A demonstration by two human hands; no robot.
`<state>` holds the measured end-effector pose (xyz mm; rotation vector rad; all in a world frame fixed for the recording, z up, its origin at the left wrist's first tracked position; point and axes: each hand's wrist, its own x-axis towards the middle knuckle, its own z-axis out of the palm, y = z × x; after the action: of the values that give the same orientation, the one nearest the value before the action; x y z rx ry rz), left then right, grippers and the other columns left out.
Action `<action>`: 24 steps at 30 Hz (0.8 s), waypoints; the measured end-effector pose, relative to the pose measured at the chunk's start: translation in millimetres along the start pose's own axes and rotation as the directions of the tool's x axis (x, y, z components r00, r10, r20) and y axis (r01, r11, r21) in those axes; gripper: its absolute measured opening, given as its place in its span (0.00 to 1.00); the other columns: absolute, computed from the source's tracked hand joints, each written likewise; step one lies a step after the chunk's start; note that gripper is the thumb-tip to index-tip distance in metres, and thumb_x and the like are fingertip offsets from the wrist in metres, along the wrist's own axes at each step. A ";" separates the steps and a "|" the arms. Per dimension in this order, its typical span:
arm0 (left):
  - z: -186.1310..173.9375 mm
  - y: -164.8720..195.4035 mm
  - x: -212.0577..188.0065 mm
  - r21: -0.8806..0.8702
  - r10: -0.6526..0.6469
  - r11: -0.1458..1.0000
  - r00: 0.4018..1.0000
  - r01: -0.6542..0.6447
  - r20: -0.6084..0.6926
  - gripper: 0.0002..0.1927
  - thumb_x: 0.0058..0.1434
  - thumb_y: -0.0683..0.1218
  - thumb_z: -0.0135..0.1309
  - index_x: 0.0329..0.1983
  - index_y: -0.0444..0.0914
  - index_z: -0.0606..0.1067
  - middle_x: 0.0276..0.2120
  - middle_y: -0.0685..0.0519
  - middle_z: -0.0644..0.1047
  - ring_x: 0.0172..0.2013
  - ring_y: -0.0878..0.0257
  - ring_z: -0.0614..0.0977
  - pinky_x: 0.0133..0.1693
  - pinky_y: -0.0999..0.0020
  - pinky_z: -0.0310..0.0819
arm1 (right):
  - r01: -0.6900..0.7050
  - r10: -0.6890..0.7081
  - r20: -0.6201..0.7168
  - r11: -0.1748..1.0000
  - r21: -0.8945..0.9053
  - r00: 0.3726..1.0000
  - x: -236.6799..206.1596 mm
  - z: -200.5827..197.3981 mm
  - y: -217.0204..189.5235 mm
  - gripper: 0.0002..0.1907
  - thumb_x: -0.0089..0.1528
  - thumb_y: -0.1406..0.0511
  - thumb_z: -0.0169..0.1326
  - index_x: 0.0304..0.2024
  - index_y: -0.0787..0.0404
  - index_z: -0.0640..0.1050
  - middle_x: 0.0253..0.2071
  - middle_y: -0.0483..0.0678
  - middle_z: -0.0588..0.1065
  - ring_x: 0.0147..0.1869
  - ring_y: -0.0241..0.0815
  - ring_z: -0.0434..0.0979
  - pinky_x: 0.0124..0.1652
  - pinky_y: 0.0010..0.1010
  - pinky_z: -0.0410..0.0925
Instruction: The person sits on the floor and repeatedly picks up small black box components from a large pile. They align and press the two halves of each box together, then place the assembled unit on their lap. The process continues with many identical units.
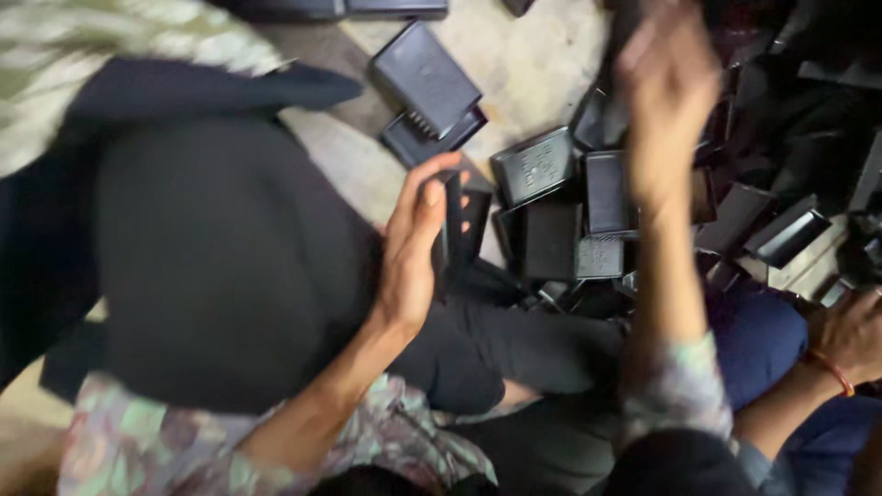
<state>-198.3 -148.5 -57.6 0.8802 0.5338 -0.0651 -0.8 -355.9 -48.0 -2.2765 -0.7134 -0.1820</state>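
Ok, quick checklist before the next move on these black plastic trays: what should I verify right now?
1. Left hand grips a black tray held on edge: ok.
2. Right hand raised over the pile, too blurred to judge what it holds: cannot tell.
3. Loose tray pile within reach ahead: ok.
4. Co-worker's hand with a red wristband, at the right, apart from both hands: ok.
5. Sharp view: not ok, motion blur.
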 end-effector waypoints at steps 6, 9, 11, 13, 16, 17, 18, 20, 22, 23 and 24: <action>-6.0 -21.0 10.0 -0.025 0.167 0.986 0.986 -0.167 -0.015 0.20 0.77 0.56 0.43 0.60 0.37 0.72 0.52 0.53 0.75 0.52 0.67 0.73 0.57 0.72 0.66 | -0.555 0.498 0.261 0.797 0.240 0.827 -107.5 48.0 -138.7 0.28 0.65 0.63 0.56 0.68 0.60 0.74 0.52 0.55 0.80 0.51 0.37 0.75 0.52 0.29 0.69; -10.0 -24.5 10.8 -0.023 0.201 0.979 0.980 -0.201 -0.003 0.20 0.76 0.56 0.43 0.58 0.38 0.73 0.50 0.54 0.75 0.52 0.66 0.73 0.56 0.72 0.65 | -0.621 0.598 0.168 0.745 0.241 0.783 -103.0 56.4 -178.5 0.28 0.64 0.65 0.58 0.68 0.58 0.74 0.45 0.53 0.79 0.40 0.31 0.72 0.41 0.26 0.70; -11.0 -26.4 10.6 -0.001 0.230 0.973 0.973 -0.230 0.014 0.20 0.76 0.56 0.43 0.57 0.38 0.74 0.50 0.54 0.75 0.52 0.66 0.73 0.57 0.71 0.65 | -0.590 0.588 0.095 0.765 0.258 0.803 -99.6 63.3 -191.9 0.27 0.65 0.65 0.57 0.67 0.59 0.74 0.48 0.52 0.79 0.42 0.31 0.73 0.42 0.26 0.72; -11.5 -29.0 10.3 0.044 0.241 0.969 0.970 -0.241 0.022 0.19 0.76 0.56 0.42 0.57 0.39 0.74 0.50 0.54 0.75 0.51 0.65 0.73 0.56 0.71 0.65 | -0.545 0.561 0.036 0.784 0.298 0.827 -102.3 73.8 -198.2 0.25 0.65 0.65 0.57 0.66 0.60 0.73 0.56 0.49 0.80 0.49 0.33 0.77 0.46 0.28 0.75; -11.4 -32.2 10.5 0.033 0.362 0.931 0.932 -0.363 0.016 0.19 0.79 0.56 0.38 0.57 0.39 0.72 0.53 0.56 0.72 0.56 0.67 0.71 0.60 0.73 0.62 | -0.379 0.415 -0.033 0.858 0.346 0.909 -112.1 90.1 -201.8 0.24 0.72 0.67 0.51 0.71 0.63 0.70 0.69 0.54 0.73 0.72 0.43 0.73 0.68 0.32 0.65; -11.7 -31.9 10.3 0.001 0.353 0.936 0.936 -0.353 -0.004 0.19 0.79 0.56 0.39 0.57 0.39 0.72 0.52 0.56 0.72 0.55 0.67 0.71 0.60 0.73 0.62 | -0.380 0.393 0.049 0.837 0.394 0.918 -116.4 91.2 -202.9 0.25 0.72 0.67 0.49 0.72 0.64 0.66 0.71 0.54 0.69 0.75 0.44 0.68 0.69 0.32 0.61; -11.8 -30.5 10.4 -0.033 0.342 0.939 0.939 -0.343 -0.014 0.18 0.79 0.55 0.40 0.57 0.39 0.71 0.52 0.55 0.72 0.54 0.67 0.71 0.59 0.72 0.62 | -0.382 0.369 0.120 0.814 0.438 0.922 -120.1 89.6 -203.5 0.27 0.73 0.67 0.47 0.74 0.64 0.61 0.74 0.53 0.64 0.77 0.44 0.64 0.71 0.32 0.57; -11.9 -23.6 10.0 -0.165 0.283 0.947 0.959 -0.277 0.018 0.17 0.78 0.55 0.41 0.58 0.40 0.71 0.49 0.55 0.72 0.50 0.67 0.72 0.56 0.71 0.64 | -0.330 0.292 0.155 0.834 0.442 0.944 -126.3 78.4 -204.0 0.31 0.71 0.67 0.49 0.74 0.66 0.58 0.75 0.56 0.61 0.78 0.48 0.60 0.71 0.33 0.55; -12.4 -12.2 7.6 -0.338 0.162 0.933 0.983 -0.122 0.090 0.17 0.75 0.55 0.41 0.59 0.43 0.70 0.45 0.56 0.71 0.45 0.67 0.73 0.50 0.69 0.68 | -0.244 0.213 0.125 0.901 0.360 0.969 -135.4 57.8 -205.4 0.35 0.65 0.69 0.58 0.72 0.70 0.61 0.71 0.63 0.64 0.75 0.55 0.63 0.70 0.37 0.56; -12.4 -5.8 5.8 -0.307 0.120 0.949 0.980 -0.066 0.161 0.17 0.74 0.54 0.43 0.59 0.42 0.71 0.44 0.55 0.71 0.44 0.67 0.74 0.48 0.68 0.69 | -0.309 0.294 0.097 0.903 0.297 0.951 -139.9 48.4 -205.4 0.33 0.63 0.69 0.59 0.69 0.68 0.64 0.67 0.60 0.69 0.70 0.51 0.69 0.66 0.35 0.61; -12.7 0.8 4.4 -0.276 0.081 0.961 0.970 -0.016 0.227 0.17 0.74 0.54 0.45 0.59 0.42 0.72 0.44 0.55 0.71 0.44 0.68 0.74 0.46 0.68 0.70 | -0.373 0.368 0.069 0.897 0.235 0.927 -143.5 40.4 -204.4 0.30 0.62 0.69 0.60 0.66 0.67 0.68 0.63 0.57 0.73 0.64 0.48 0.74 0.62 0.32 0.65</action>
<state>-199.5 -137.8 -65.7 0.6053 0.2879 -0.0492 -235.0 -273.1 0.0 -2.1294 -0.2806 0.1098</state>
